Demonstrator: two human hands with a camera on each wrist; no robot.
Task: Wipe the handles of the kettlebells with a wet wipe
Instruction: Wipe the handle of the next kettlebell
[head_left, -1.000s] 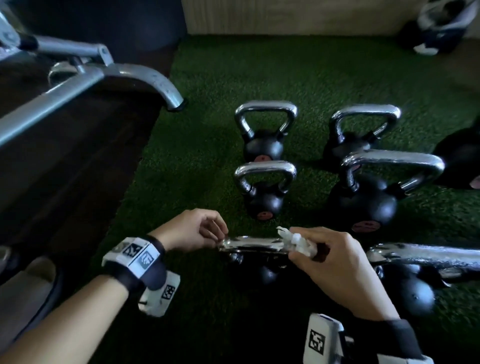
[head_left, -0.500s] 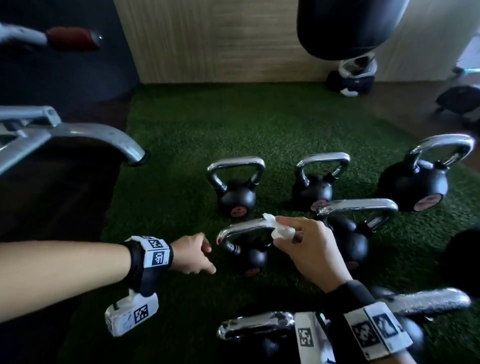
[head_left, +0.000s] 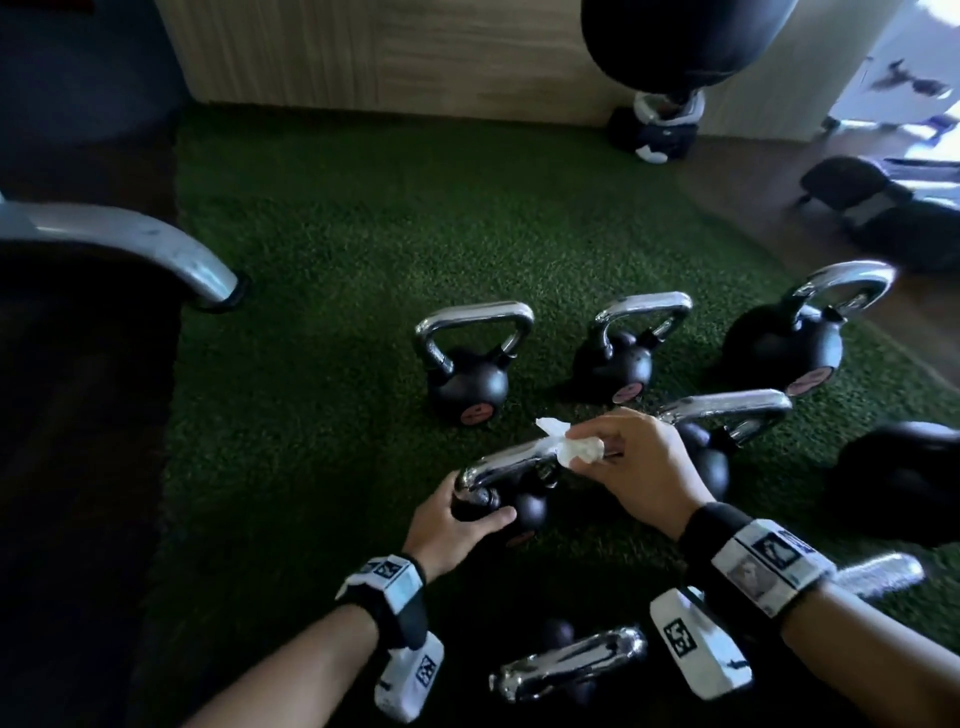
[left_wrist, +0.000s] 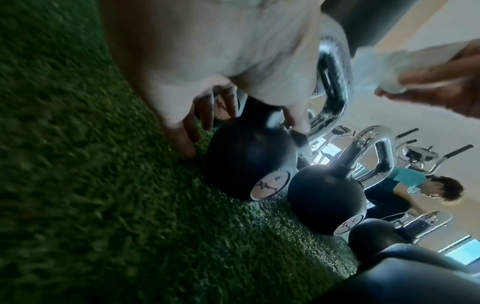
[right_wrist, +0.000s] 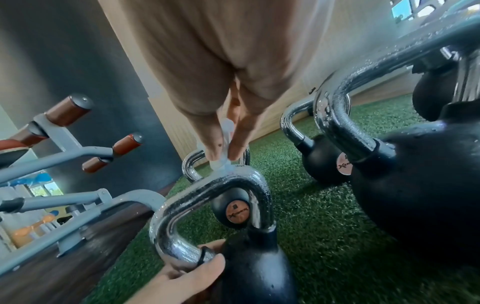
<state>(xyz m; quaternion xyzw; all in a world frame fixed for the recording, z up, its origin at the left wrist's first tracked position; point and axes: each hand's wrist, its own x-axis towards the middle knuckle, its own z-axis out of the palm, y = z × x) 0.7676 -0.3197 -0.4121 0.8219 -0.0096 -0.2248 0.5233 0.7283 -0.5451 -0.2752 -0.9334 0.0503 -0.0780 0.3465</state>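
— What's nearest?

— The left hand (head_left: 452, 519) grips the small kettlebell (head_left: 524, 506) at the foot of its chrome handle (head_left: 511, 457), on the left side. The right hand (head_left: 644, 467) pinches a bunched wet wipe (head_left: 735, 439) against the top bar.

— How does that handle lie?

— It stands upright; its bar runs left to right, rising slightly toward the right.

— And beyond?

— More kettlebells (head_left: 467, 382) stand upright on green turf (head_left: 337, 249), with a wood-panelled wall (head_left: 363, 47) and a hanging punch bag (head_left: 675, 36) behind.
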